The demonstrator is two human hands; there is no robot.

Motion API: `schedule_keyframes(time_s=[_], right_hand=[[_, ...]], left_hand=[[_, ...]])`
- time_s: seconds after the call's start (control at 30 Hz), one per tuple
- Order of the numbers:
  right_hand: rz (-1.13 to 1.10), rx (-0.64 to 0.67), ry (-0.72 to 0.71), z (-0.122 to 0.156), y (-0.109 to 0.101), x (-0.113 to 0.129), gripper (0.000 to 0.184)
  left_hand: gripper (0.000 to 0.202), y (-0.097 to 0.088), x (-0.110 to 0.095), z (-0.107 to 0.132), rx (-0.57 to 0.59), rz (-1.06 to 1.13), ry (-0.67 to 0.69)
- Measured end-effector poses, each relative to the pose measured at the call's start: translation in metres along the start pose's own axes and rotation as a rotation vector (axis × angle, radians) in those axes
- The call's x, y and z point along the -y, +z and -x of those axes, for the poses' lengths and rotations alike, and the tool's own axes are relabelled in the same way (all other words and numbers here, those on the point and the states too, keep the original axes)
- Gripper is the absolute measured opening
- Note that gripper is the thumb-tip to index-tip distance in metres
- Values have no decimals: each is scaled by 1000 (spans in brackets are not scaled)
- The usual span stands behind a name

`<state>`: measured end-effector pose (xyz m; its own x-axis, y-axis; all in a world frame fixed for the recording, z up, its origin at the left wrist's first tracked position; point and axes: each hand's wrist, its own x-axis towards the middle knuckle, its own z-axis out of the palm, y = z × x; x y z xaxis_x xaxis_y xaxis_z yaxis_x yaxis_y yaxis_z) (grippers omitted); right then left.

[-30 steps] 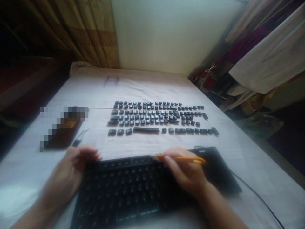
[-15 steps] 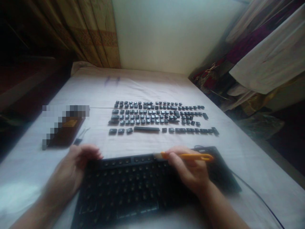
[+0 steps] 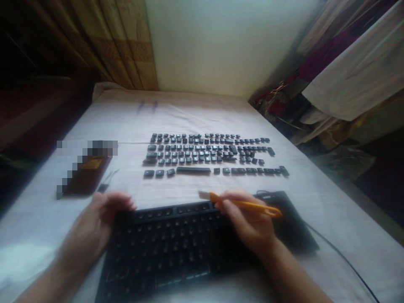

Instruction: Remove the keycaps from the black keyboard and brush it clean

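Note:
A black keyboard base (image 3: 164, 248), stripped of its keycaps, lies slightly tilted on the pale sheet. My left hand (image 3: 101, 219) is closed around its upper left corner. In my right hand (image 3: 249, 219) is a small brush (image 3: 243, 204) with an orange handle and pale bristles. The bristle end points left and sits just above the keyboard's back edge, apart from it. Beyond the keyboard, the loose black keycaps (image 3: 189, 153) lie in rows, with the long spacebar (image 3: 193, 170) in the nearest row.
To the left lie a dark brown, partly pixelated object (image 3: 86, 174) and a small black-and-silver tool (image 3: 106, 183). A black cable (image 3: 337, 252) runs off to the right. The sheet-covered surface (image 3: 189, 113) meets a wall; clothes (image 3: 356, 80) hang on the right.
The brush tip has lifted off the keyboard's top strip and moved slightly left and up. My left hand still grips the keyboard corner.

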<state>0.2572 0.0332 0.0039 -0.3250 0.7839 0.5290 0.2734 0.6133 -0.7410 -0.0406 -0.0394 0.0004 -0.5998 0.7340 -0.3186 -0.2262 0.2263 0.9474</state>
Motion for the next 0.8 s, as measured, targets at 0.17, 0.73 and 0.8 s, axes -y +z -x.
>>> schedule_keyframes(time_s=[0.17, 0.73, 0.8], right_hand=[[6, -14, 9, 1, 0, 2, 13], [156, 95, -185, -4, 2, 6, 14], [133, 80, -181, -3, 3, 6, 15]], left_hand=[[70, 2, -2, 3, -20, 53, -62], [67, 1, -1, 2, 0, 62, -50], [67, 1, -1, 2, 2, 49, -35]])
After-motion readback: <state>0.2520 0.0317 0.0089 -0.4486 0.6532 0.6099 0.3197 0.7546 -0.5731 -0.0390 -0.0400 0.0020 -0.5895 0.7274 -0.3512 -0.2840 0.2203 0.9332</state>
